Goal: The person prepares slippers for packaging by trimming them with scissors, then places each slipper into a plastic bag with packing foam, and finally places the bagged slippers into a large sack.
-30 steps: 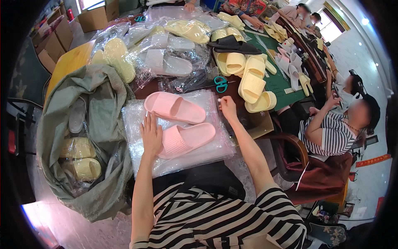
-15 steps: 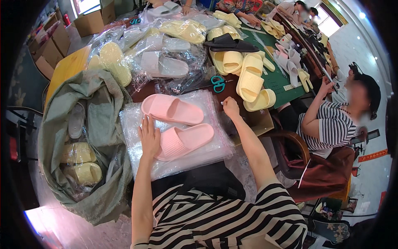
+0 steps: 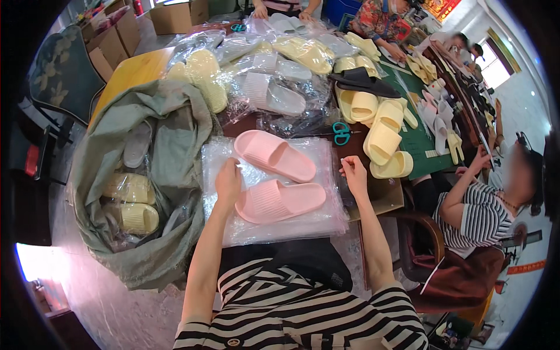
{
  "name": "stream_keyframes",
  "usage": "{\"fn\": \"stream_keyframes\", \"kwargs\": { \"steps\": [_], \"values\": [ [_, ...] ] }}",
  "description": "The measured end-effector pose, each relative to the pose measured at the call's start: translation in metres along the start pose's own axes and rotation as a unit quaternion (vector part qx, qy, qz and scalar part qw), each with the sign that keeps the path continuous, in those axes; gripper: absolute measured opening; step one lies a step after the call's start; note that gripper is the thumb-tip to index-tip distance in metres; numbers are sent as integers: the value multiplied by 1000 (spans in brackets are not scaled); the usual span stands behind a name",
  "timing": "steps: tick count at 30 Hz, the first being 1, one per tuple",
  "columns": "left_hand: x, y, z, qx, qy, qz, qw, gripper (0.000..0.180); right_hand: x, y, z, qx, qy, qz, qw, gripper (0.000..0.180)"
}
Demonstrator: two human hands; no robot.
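Two pink slippers [image 3: 279,199] lie side by side, toes to the left, on a stack of clear plastic bags [image 3: 291,231] in front of me. My left hand [image 3: 228,182] is over the stack's left part, close to the slippers' toe ends. Its fingers are drawn together and bent down; whatever they pinch, if anything, is hidden. Just past the stack's right edge, my right hand [image 3: 353,174] hovers with fingers loosely bent and apart, nothing visible in them. Teal-handled scissors [image 3: 341,133] lie on the table beyond it.
A grey-green sack [image 3: 175,256] with bagged slippers stands at my left. Bagged grey slippers [image 3: 274,95] and yellow ones pile up ahead. Loose yellow slippers [image 3: 382,139] and a black slipper [image 3: 367,81] lie to the right. A co-worker in a striped shirt [image 3: 481,207] sits at the right.
My left hand has gone from lying flat beside the slippers to fingers drawn together. My right hand has loosened from a fist. The whole view has shifted, with the scene lying further right.
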State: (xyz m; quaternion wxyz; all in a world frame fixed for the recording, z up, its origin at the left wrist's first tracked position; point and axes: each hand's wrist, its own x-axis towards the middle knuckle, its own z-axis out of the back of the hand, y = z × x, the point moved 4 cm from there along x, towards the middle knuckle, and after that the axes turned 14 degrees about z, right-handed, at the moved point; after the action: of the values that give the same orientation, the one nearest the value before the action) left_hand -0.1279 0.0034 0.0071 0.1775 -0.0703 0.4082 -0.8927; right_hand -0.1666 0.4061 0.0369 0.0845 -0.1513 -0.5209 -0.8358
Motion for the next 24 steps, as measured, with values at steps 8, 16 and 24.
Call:
{"fn": "stream_keyframes", "kwargs": {
  "steps": [8,16,24],
  "values": [
    [-15,-75,97,-95,-100,-96,986,17,-21,118,-26,16,92,109,990,15],
    [-106,-176,68,-38,29,-375,926,31,-51,215,-64,-30,168,215,961,29],
    [-97,-146,47,-125,66,-251,957,34,-58,65,38,47,-29,-19,998,21]
  ]
}}
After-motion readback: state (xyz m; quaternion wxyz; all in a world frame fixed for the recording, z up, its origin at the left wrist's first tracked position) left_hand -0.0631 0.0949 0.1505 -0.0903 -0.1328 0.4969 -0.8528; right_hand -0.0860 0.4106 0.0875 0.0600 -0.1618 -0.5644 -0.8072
